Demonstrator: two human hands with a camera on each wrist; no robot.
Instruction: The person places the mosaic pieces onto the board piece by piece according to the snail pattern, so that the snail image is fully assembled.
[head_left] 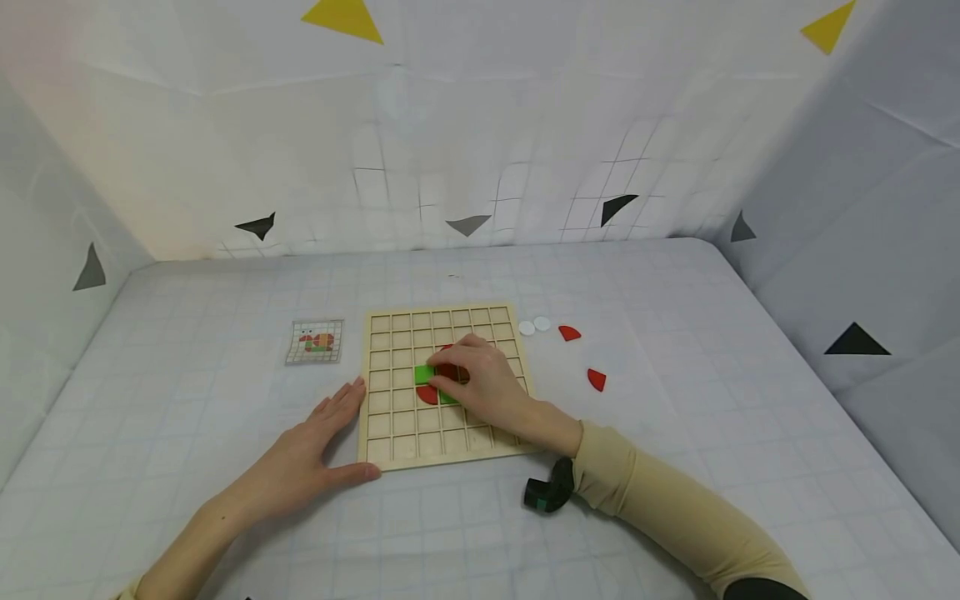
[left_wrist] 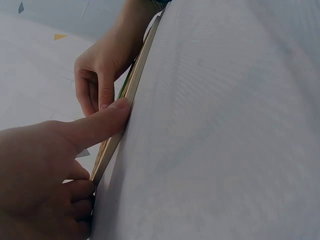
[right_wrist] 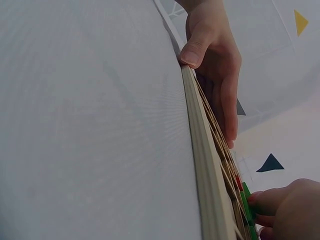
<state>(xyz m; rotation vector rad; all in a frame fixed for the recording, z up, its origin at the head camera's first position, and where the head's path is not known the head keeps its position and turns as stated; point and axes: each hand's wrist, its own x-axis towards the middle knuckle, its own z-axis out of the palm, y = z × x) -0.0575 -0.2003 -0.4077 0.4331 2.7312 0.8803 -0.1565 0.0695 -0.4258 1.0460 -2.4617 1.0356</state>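
A wooden grid board (head_left: 392,425) lies on the table with red and green pieces in its middle cells. Over it, my right hand (head_left: 487,383) pinches a green square tile (head_left: 424,375) by its right side between thumb and fingers. Just below that tile sits a red quarter-circle piece (head_left: 427,395), with another green tile (head_left: 447,398) partly under the hand. More red shows behind the fingers, mostly hidden. My left hand (head_left: 303,458) rests along the board's left edge, its fingers extended and its thumb (left_wrist: 102,125) against the front left corner.
Left of the board lies a small picture card (head_left: 314,342) with a coloured pattern on a grid. To the right are white round pieces (head_left: 542,323) and loose red quarter-circles, one nearer the back (head_left: 570,333) and one further forward (head_left: 596,380). A black wrist device (head_left: 551,487) sits by my right sleeve.
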